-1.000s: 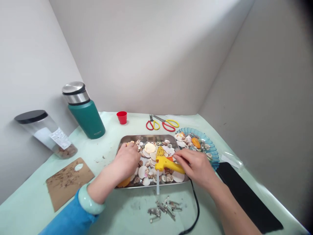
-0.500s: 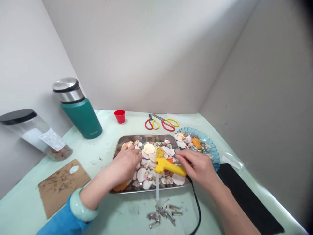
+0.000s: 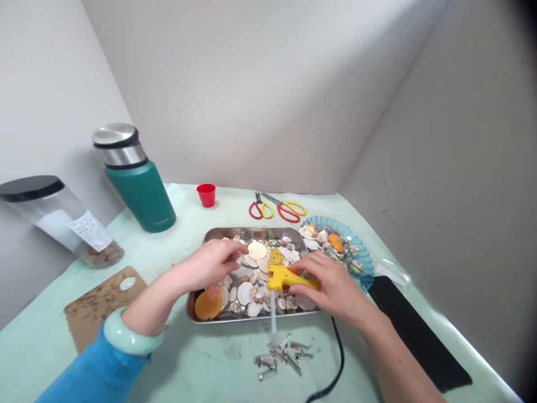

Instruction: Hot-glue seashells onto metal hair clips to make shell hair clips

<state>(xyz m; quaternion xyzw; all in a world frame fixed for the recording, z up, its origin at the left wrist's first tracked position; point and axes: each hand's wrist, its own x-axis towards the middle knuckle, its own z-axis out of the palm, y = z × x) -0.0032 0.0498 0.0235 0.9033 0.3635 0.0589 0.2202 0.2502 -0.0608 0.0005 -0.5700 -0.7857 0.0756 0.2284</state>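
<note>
A yellow hot glue gun (image 3: 280, 277) lies across the shells in a metal tray (image 3: 251, 321), its clear glue stick (image 3: 273, 313) poking over the near rim. My right hand (image 3: 331, 285) is around its handle, thumb on the near side and fingers on the far side. Over the tray's left half hovers my left hand (image 3: 212, 262), fingers bent, with a gap between thumb and index finger. Nothing shows in it. Close to its fingertips is a pale yellow scallop shell (image 3: 257, 250). An orange shell (image 3: 208, 305) lies in the tray's near left corner.
Metal clips (image 3: 281, 355) lie in front of the tray. A blue dish (image 3: 363, 246) of shells, two pairs of scissors (image 3: 289, 210), a red cup (image 3: 206, 196), green bottle (image 3: 145, 196), jar (image 3: 84, 232), cardboard (image 3: 103, 299) and black strip (image 3: 415, 330) surround it. A cord (image 3: 340, 352) runs forward.
My right hand has moved left, from the handle's end to around the glue gun's handle. My left hand has risen from the shells and shifted slightly left, uncovering the orange shell.
</note>
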